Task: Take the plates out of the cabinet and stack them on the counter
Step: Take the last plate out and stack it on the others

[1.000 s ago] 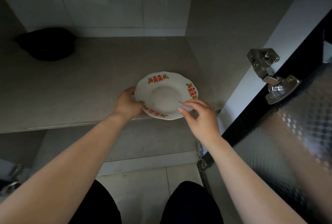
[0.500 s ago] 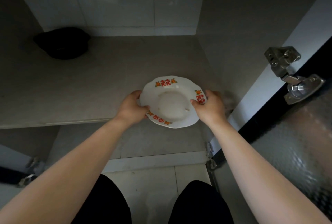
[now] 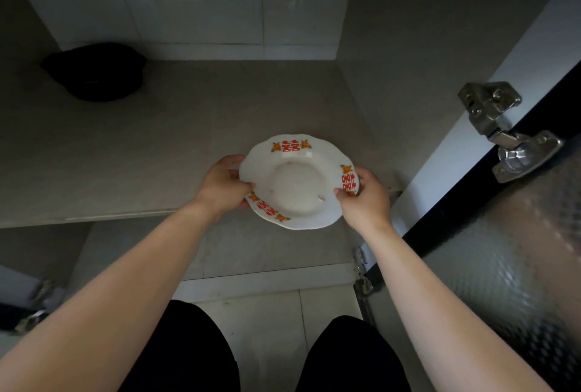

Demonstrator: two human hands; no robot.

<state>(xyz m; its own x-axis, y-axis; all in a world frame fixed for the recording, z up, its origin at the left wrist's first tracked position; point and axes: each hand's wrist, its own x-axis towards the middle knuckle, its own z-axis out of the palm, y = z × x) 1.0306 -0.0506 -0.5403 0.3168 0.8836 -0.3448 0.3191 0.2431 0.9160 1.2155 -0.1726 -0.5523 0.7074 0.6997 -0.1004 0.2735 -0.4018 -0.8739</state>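
The white plate (image 3: 295, 184), with red and orange rim marks, sits at the front edge of the cabinet shelf (image 3: 125, 156), toward 5 o'clock on it. Its near rim juts out past the edge. Whether it rests on the shelf or is already lifted clear, I cannot tell.

Both hands have it. The left hand (image 3: 221, 185) grips the rim at 9 o'clock, fingers (image 3: 231, 160) curled round the edge and thumb on top. The right hand (image 3: 366, 200) pinches the rim at about 4 o'clock, thumb on the inner slope.

This looks like the take-out step, with the grasp made and the carry not begun. The desk is out of view, so any stack there cannot be judged. No other plate shows inside. A dark rounded object (image 3: 94, 72) sits at the shelf's 10 o'clock, too dim to identify. Lifting this plate up and setting it down remains.
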